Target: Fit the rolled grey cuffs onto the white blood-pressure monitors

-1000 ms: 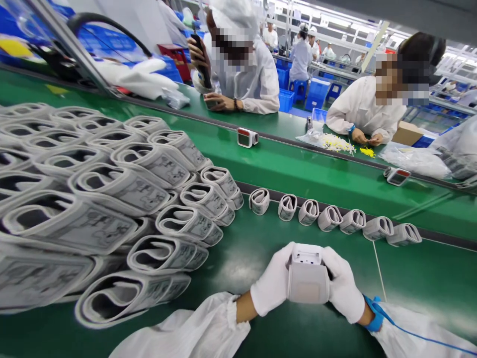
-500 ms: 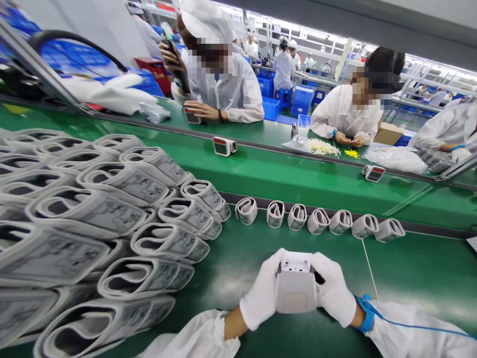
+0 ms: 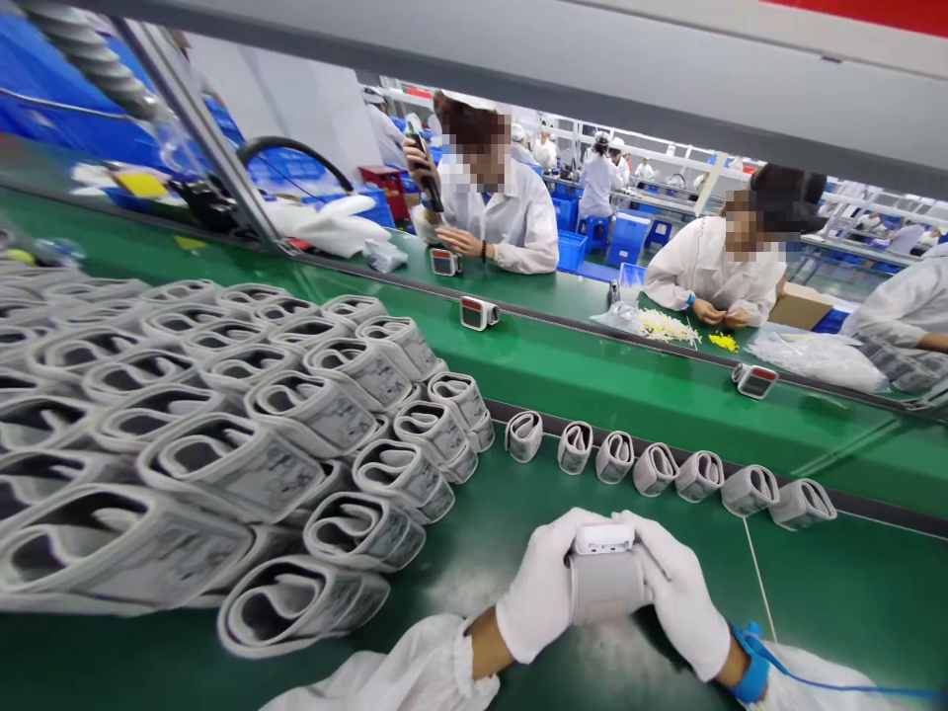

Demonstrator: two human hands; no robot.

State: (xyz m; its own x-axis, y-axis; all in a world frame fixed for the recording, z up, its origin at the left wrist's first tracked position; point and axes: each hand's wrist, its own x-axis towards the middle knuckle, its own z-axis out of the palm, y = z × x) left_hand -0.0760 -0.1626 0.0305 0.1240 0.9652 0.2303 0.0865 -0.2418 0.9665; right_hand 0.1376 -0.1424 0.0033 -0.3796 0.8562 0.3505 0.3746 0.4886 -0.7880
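The white wrist blood-pressure monitor with its grey fabric cuff (image 3: 605,585) has tipped since the earlier frame: less of its white housing now shows above the cuff, and the whole view has swung with the head camera. It sits at six o'clock in my picture, held just above the green desk (image 3: 851,602).

Both white-gloved hands grip it from the sides. The left hand (image 3: 537,588) and right hand (image 3: 675,592) are closed around the cuff, their gloved fingers (image 3: 652,538) curled in on it, not spread open. A blue wrist strap (image 3: 755,667) circles the right wrist.

At ten o'clock, a large heap of rolled grey printed cuffs (image 3: 222,464) is stacked on the desk, and a row of smaller rolled grey cuffs (image 3: 667,472) runs toward two o'clock.

The gloves hide most of the monitor's sides, and I can't see its underside or any screen. I also can't make out how each fingertip sits behind the cuff, or whether the monitor touches the desk.
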